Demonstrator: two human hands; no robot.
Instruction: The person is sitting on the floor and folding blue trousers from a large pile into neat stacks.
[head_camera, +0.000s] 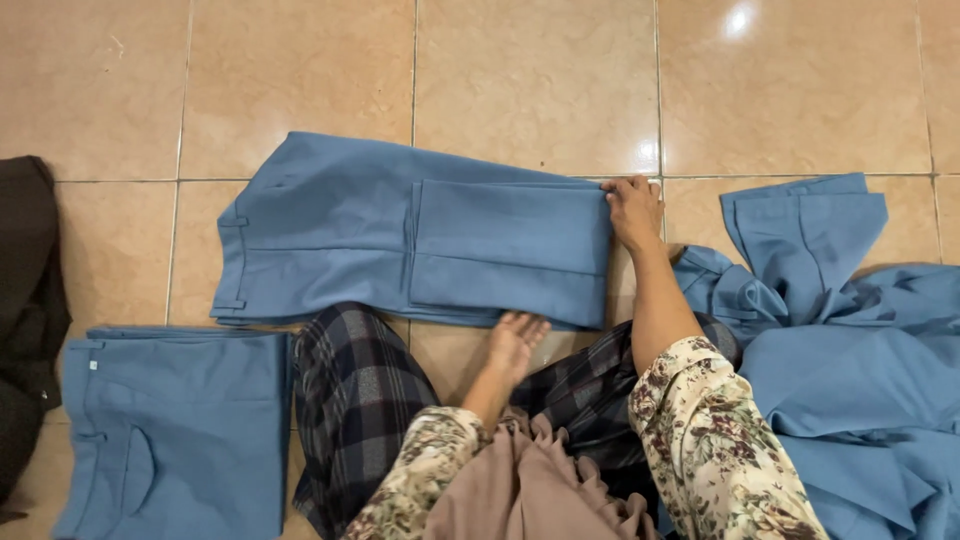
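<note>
A pair of blue trousers (340, 225) lies flat on the tiled floor in front of me, its legs folded back over themselves. My right hand (633, 208) presses on the fold edge at the right end of the trousers, fingers pinching the cloth. My left hand (515, 340) rests with fingers apart at the near edge of the folded legs, holding nothing. My knees in dark checked cloth (355, 390) sit just below the trousers.
A folded blue pair of trousers (180, 430) lies at the lower left. A loose heap of blue garments (850, 350) spreads at the right. Dark cloth (25, 300) lies at the left edge. Beige floor tiles (540, 80) stretch beyond.
</note>
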